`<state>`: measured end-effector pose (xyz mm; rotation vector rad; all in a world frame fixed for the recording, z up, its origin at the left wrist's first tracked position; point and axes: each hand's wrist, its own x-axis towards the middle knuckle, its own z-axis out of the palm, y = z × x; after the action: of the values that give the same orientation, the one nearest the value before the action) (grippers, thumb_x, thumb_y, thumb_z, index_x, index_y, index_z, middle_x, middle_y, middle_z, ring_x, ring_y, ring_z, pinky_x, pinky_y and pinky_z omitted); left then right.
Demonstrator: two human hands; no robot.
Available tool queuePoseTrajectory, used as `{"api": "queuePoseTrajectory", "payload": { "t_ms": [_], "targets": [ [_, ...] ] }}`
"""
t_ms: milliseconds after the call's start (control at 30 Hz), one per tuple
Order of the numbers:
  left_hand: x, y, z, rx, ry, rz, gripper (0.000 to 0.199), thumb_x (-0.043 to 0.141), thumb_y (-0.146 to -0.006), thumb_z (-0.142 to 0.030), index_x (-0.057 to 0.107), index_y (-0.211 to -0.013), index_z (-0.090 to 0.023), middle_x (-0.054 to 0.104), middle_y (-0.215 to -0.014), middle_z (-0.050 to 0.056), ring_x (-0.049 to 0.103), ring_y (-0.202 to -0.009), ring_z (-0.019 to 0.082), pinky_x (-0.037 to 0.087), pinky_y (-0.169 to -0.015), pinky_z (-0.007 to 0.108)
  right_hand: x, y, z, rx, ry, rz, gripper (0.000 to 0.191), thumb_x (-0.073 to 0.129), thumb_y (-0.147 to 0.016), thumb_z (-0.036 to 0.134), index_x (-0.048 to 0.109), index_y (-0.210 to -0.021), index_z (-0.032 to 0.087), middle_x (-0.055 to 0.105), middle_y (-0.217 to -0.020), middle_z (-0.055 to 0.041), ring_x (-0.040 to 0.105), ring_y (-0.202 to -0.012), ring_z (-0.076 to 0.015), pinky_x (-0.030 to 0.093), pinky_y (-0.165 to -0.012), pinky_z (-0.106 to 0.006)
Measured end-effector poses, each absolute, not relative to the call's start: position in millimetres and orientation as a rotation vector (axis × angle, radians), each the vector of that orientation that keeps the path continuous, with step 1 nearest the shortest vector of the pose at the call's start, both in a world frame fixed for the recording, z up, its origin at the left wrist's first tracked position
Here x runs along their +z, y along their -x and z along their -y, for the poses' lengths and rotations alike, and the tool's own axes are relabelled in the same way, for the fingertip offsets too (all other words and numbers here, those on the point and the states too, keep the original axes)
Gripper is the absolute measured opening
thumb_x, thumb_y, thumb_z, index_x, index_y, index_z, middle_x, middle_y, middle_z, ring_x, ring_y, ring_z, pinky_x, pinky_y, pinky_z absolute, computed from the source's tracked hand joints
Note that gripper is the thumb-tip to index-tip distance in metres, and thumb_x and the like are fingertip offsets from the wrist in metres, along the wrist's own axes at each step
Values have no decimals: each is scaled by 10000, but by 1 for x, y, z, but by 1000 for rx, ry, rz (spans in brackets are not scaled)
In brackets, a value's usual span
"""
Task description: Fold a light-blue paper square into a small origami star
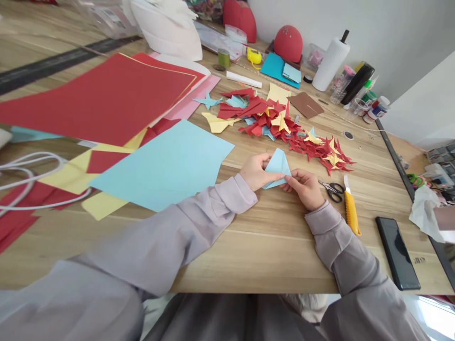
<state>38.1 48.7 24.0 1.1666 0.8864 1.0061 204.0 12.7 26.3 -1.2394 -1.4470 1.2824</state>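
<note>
My left hand [256, 171] and right hand [303, 187] both pinch the folded light-blue paper [278, 163] (narrow end away from me), which sits between them.

showing smooth, matt paper on the folded light-blue piece [279, 163] and the red sheet [106, 99]; wearing soft, creased, matt cloth at the grey sleeves [177, 232]; bearing wood grain with a sheen across the tabletop [273, 255]; reflecting off the glossy smartphone screen [398, 251]; showing ridged plastic on the yellow cutter handle [351, 213].
</note>
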Motion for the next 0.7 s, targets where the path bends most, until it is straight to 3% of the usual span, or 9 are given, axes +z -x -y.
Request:
{"api": "queuePoseTrajectory", "payload": {
  "t_ms": [400, 700],
  "targets": [
    [27, -36, -51, 915, -1243, -871, 346, 799, -455, -232, 617, -735, -142, 660, -650, -9, 633, -633, 173, 512, -620, 311, 26, -205, -14, 1300, 1250, 1521, 364, 729, -672, 516, 618, -700, 170, 700, -646, -33, 620, -579, -118, 513, -580, -254],
    [25, -36, -55, 914, -1233, -920, 436, 807, -410, -201, 587, -781, -134, 649, -680, -10, 623, -652, 170, 497, -651, 324, 29, -208, -15, 1380, 1218, 1532, 339, 735, -676, 490, 630, -709, 169, 707, -656, -32, 621, -586, -118, 504, -590, -250]
  ]
}}
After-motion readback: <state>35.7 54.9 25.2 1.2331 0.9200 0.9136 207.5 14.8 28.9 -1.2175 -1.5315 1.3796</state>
